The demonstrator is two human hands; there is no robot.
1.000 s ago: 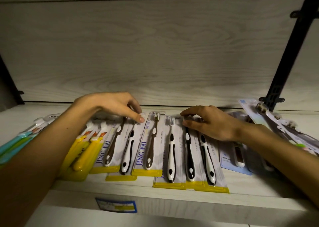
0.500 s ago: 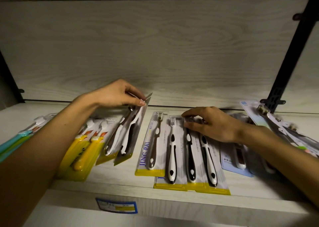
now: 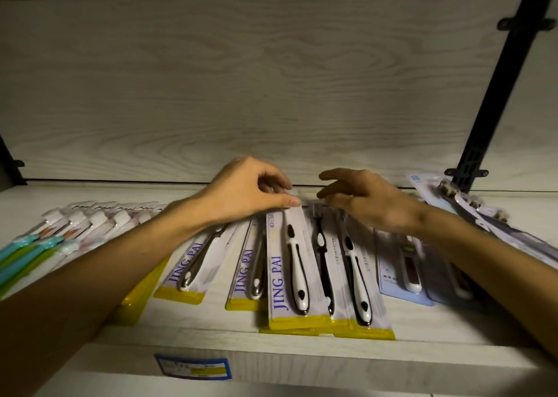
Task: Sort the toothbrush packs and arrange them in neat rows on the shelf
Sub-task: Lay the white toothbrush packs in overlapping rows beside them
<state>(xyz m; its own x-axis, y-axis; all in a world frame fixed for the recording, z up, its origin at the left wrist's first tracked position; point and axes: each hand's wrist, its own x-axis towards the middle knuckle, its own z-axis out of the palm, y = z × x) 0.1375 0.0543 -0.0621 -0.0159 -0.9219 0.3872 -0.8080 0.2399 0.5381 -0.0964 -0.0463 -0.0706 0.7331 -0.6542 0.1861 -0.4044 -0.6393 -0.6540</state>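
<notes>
Several JING PAI toothbrush packs with yellow bottom edges lie side by side on the pale wooden shelf (image 3: 422,330). My left hand (image 3: 244,190) pinches the top edge of a white-handled pack (image 3: 294,264), which lies over the middle packs. To its left lie a silver-handled pack (image 3: 196,261) and another partly covered pack (image 3: 252,271). My right hand (image 3: 368,197) hovers above the tops of the black-and-white packs (image 3: 347,267), its fingers spread and blurred, holding nothing.
Yellow packs (image 3: 136,300) sit under my left forearm, with teal and green brushes (image 3: 30,251) at far left. Blue packs (image 3: 404,267) and loose packs (image 3: 471,209) lie at right near a black shelf bracket (image 3: 483,131). A blue price label (image 3: 193,368) marks the front edge.
My left hand carried a pack from the left group rightward and laid it over the middle packs. My right hand lifted off the black-and-white packs and spread its fingers.
</notes>
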